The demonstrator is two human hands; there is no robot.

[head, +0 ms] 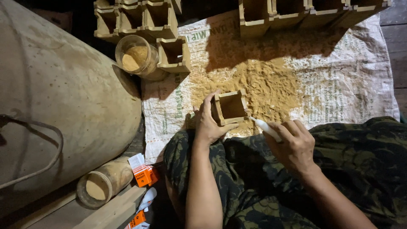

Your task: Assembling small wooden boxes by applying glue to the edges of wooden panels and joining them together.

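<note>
Left hand grips small open-topped wooden box, fingers wrapped round its left wall, box held just above lap. Right hand closed on white glue nozzle, tip touching box's near right corner. Sawdust pile spread on printed woven sack beyond box. Far: rows of same wooden boxes. Left: clear jar of sawdust, large curved drum. Near left: orange packet.

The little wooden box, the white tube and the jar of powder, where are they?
wooden box point(231, 107): head view, its open inside.
white tube point(266, 127): head view, its body near the tip.
jar of powder point(135, 57): head view, the powder inside.
</note>
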